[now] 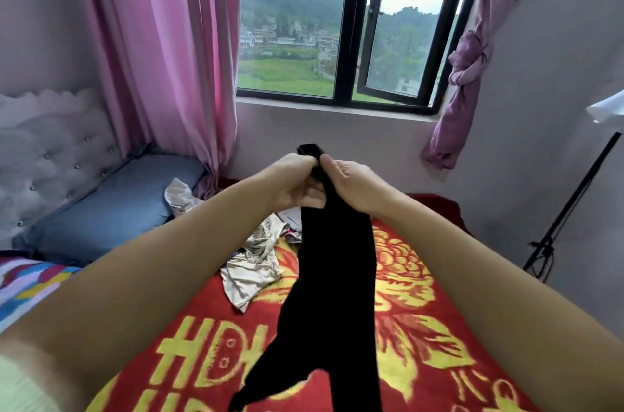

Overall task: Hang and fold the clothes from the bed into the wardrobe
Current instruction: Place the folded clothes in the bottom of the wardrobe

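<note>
Hands raised together over bed [439, 327]: your left hand [297, 183] & right hand [351, 183] both pinch top of black garment [337, 263], which hangs down above red blanket, w/ beige garment [251, 271] lying crumpled just left.

Both bare forearms are stretched forward from the lower corners, the left from 8 o'clock, the right from 4 o'clock, and are brought together just above the middle of the view. The left hand [297, 180] is held palm inward, its fingers curled and its thumb uppermost, pinched on dark cloth [337, 259]. The right hand [347, 180] is set just beside it at 3 o'clock, fingers curled round the same cloth. The fingertips of both hands are touching at 12 o'clock. Both wrists are kept nearly straight.
</note>
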A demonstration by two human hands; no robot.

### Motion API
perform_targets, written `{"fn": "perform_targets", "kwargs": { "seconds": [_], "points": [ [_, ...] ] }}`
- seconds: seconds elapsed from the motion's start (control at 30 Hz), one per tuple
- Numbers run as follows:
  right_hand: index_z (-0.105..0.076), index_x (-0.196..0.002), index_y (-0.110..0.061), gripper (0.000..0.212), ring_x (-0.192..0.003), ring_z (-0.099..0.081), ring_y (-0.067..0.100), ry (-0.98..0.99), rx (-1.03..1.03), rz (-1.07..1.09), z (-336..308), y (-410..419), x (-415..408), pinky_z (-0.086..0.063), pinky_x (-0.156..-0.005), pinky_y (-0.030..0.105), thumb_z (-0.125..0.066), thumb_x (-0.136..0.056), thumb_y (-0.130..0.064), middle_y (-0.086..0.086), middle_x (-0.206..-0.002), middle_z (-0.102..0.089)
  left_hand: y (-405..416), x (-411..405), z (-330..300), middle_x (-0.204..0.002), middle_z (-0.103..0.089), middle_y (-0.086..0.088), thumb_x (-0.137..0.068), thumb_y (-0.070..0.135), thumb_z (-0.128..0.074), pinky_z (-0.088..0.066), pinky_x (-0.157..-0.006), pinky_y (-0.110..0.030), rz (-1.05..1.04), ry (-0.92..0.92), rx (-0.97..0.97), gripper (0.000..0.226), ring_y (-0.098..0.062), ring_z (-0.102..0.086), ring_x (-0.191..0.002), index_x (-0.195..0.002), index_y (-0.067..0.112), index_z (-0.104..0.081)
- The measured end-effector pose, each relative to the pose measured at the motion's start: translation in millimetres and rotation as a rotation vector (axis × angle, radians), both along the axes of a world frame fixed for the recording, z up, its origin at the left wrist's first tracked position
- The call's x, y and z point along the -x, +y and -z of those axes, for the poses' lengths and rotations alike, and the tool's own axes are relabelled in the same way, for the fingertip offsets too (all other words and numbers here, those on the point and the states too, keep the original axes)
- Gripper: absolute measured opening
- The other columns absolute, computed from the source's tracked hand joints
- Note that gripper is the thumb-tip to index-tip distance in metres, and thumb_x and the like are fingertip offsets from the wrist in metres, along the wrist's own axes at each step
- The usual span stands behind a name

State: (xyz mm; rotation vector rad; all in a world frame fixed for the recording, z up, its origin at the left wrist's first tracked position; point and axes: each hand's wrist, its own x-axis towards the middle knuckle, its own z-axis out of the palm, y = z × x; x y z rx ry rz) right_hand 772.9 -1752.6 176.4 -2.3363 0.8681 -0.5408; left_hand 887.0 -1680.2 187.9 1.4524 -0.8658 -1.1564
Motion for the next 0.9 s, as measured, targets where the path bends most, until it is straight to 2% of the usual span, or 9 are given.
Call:
{"fn": "perform_targets", "kwargs": {
  "seconds": [0.1,0.2,0.27,0.37,0.43,0.57,0.7,0.8,0.9],
  "points": [
    [-0.035,-0.144,-0.027,0.057,-0.116,-0.056,0.012,0.036,-0.073,-0.200,0,0,11,-0.042,-0.101,0.026,-0.057,-0.093,-0.041,-0.002,-0.128,-0.058,2,6,-5,-0.067,-0.061,-0.010,-0.099,0.006,-0.033,-0.054,-0.044,-0.026,-0.061,0.083,0.066,0.028,-0.017,-0.061,-0.053,-0.086,0.005,-0.057],
    [-0.027,-0.147,-0.021,0.076,-0.108,-0.056,0.009,0.052,-0.006,-0.250,1,-8,24,-0.044,-0.088,0.016,-0.066,-0.084,-0.006,-0.002,-0.121,-0.057,11,9,-8,-0.073,-0.065,-0.018,-0.103,0.013,-0.036,-0.058,-0.058,-0.030,-0.022,0.081,0.143,0.026,-0.019,-0.067,-0.055,-0.091,0.000,-0.055],
    [-0.032,-0.144,-0.020,0.070,-0.096,-0.057,0.009,-0.016,-0.002,-0.246,-2,-12,29,-0.046,-0.079,0.016,-0.057,-0.083,0.005,-0.001,-0.112,-0.057,16,2,-9,-0.090,-0.068,-0.015,-0.100,0.017,-0.047,-0.056,-0.076,-0.032,0.001,-0.303,0.300,0.016,-0.018,-0.068,-0.075,-0.107,0.005,-0.054],
    [-0.047,-0.130,-0.026,0.056,-0.098,-0.061,0.016,-0.138,-0.093,-0.273,-9,-14,36,-0.050,-0.086,0.032,-0.048,-0.086,0.008,0.007,-0.115,-0.062,17,-15,-18,-0.139,-0.045,-0.009,-0.086,0.034,-0.067,-0.027,-0.111,-0.036,-0.030,-1.376,0.526,0.076,-0.021,-0.041,-0.129,-0.148,0.018,-0.026],
    [-0.054,-0.118,-0.026,0.050,-0.093,-0.063,0.022,-0.176,-0.100,-0.292,-11,-12,36,-0.051,-0.082,0.042,-0.046,-0.084,0.009,0.011,-0.112,-0.065,14,-13,-24,-0.149,-0.033,-0.008,-0.079,0.049,-0.069,-0.016,-0.115,-0.043,0.067,-1.692,0.513,0.101,-0.023,-0.028,-0.137,-0.153,0.023,-0.004],
    [-0.059,-0.103,-0.026,0.036,-0.065,-0.062,0.009,-0.322,-0.077,-0.210,-9,-8,33,-0.050,-0.059,0.027,-0.051,-0.083,0.004,0.001,-0.089,-0.066,0,-6,-28,-0.113,-0.066,-0.003,-0.079,0.048,-0.069,-0.048,-0.087,-0.040,0.180,-1.440,0.303,0.069,-0.025,-0.061,-0.103,-0.140,0.028,-0.042],
    [-0.050,-0.103,-0.025,0.027,-0.065,-0.055,0.003,-0.400,-0.103,-0.107,17,-8,45,-0.045,-0.060,0.020,-0.054,-0.081,-0.010,-0.003,-0.084,-0.059,-5,-4,-52,-0.067,-0.058,0.013,-0.082,0.037,-0.071,-0.043,-0.065,-0.028,0.298,-1.481,0.359,0.020,-0.016,-0.059,-0.072,-0.084,0.017,-0.066],
    [-0.052,-0.116,-0.021,0.037,-0.092,-0.063,0.021,-0.315,-0.206,-0.089,66,-9,53,-0.051,-0.078,0.034,-0.059,-0.082,-0.006,0.008,-0.098,-0.064,-7,1,-65,-0.072,-0.064,0.007,-0.082,0.027,-0.072,-0.044,-0.068,-0.023,0.355,-1.398,0.416,0.015,-0.012,-0.060,-0.069,-0.089,0.013,-0.070],
    [-0.060,-0.101,-0.019,0.018,-0.092,-0.063,0.015,-0.268,-0.371,-0.091,113,-11,64,-0.049,-0.074,0.022,-0.060,-0.091,-0.004,-0.004,-0.090,-0.067,-2,-3,-77,-0.075,-0.068,0.008,-0.080,0.021,-0.074,-0.047,-0.064,-0.014,0.367,-1.298,0.422,0.013,-0.001,-0.062,-0.065,-0.091,0.013,-0.071]
  ]
}}
